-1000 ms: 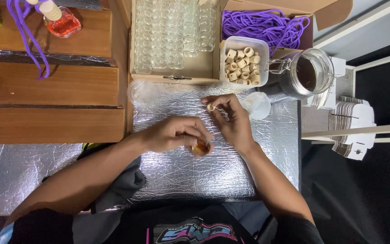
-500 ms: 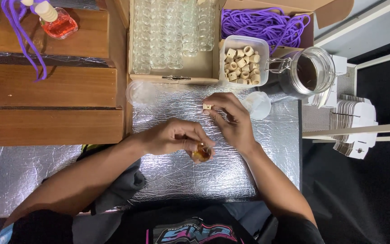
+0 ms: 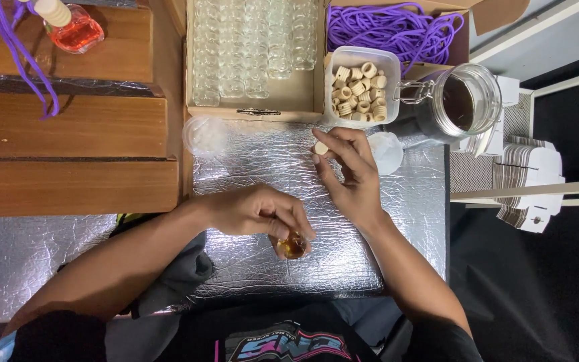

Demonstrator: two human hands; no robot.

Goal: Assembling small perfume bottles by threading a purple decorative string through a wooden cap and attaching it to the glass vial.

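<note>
Work surface: a table covered with crinkled silver foil (image 3: 370, 255) is lying under both hands and running off to the left beneath the forearm.
Wooden steps: a stepped wooden stand (image 3: 68, 134) is sitting at the left, carrying a small bottle of red liquid (image 3: 78, 30) and a purple cord (image 3: 18, 47).
Wooden tray: an open tray (image 3: 303, 94) of empty clear glass bottles (image 3: 249, 40) is standing at the far edge of the foil.
Cardboard box: a box of purple cords (image 3: 397, 27) is sitting at the top right, behind the tub.
Glass jar: a clip-top jar (image 3: 460, 104) of dark liquid is lying on its side, right of the tub.
Plastic tub: a clear tub (image 3: 363, 84) is holding wooden rings.
Left hand (image 3: 259, 214): it is resting low on the foil, palm down, fingers closed around a small amber bottle (image 3: 294, 245) that is standing near the front middle of the foil.
Right hand (image 3: 350, 174): it is raised just in front of the tub, thumb and forefinger pinching a small pale stopper (image 3: 320, 148), the other fingers spread loosely.
</note>
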